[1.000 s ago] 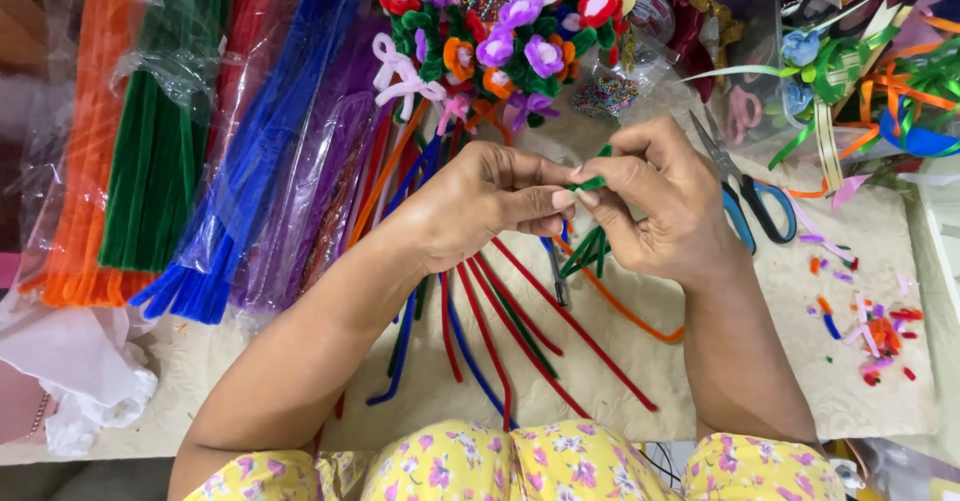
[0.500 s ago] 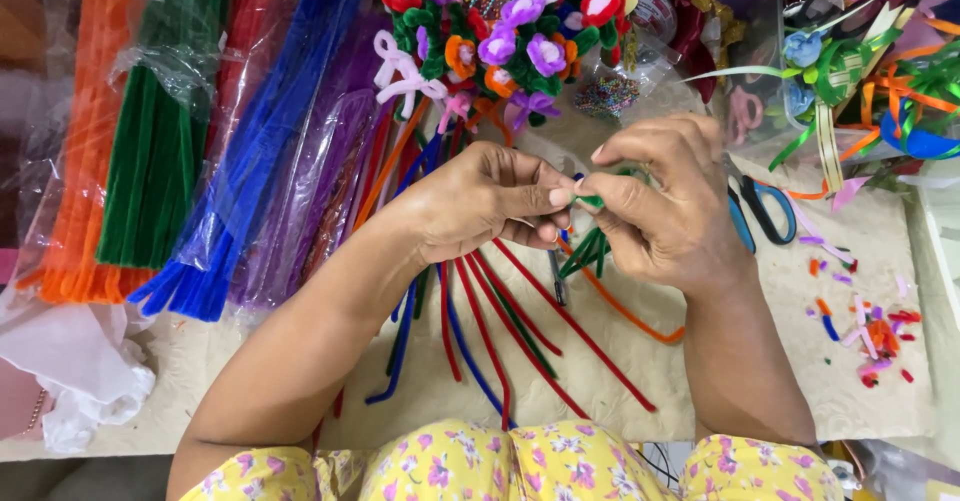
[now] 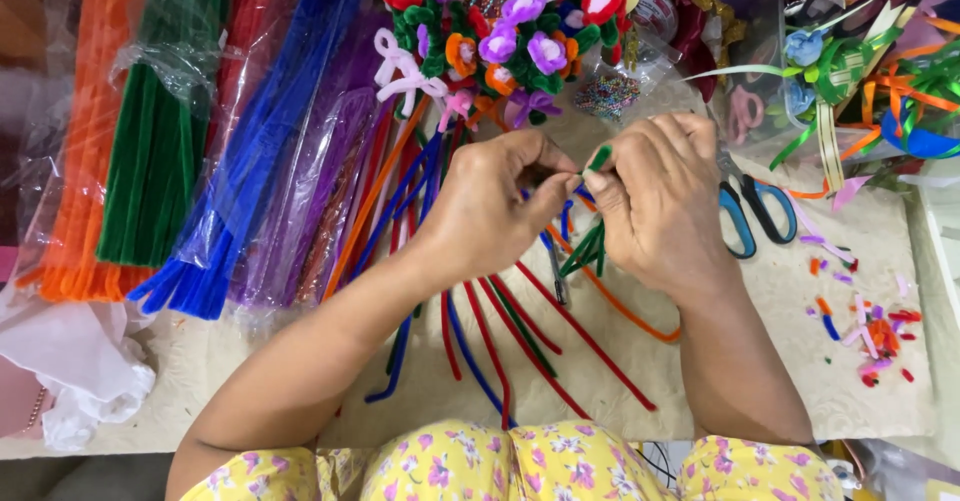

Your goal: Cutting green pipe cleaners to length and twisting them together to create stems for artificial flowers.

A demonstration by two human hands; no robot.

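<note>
1. We see the left hand (image 3: 490, 211) and the right hand (image 3: 660, 206) close together above the pale surface (image 3: 800, 301), both pinching a fuzzy green pipe cleaner (image 3: 598, 158).
2. Each grip is closed on it, fingertips almost touching. Its short green tip sticks up between them.
3. Since a moment ago, the hands have stayed in the same spot; the green tip now pokes up a bit more.
4. Blue-handled scissors (image 3: 752, 216) lie just right of the right hand.
5. Long red fuzzy sticks (image 3: 585, 341) lie under the hands.
</note>
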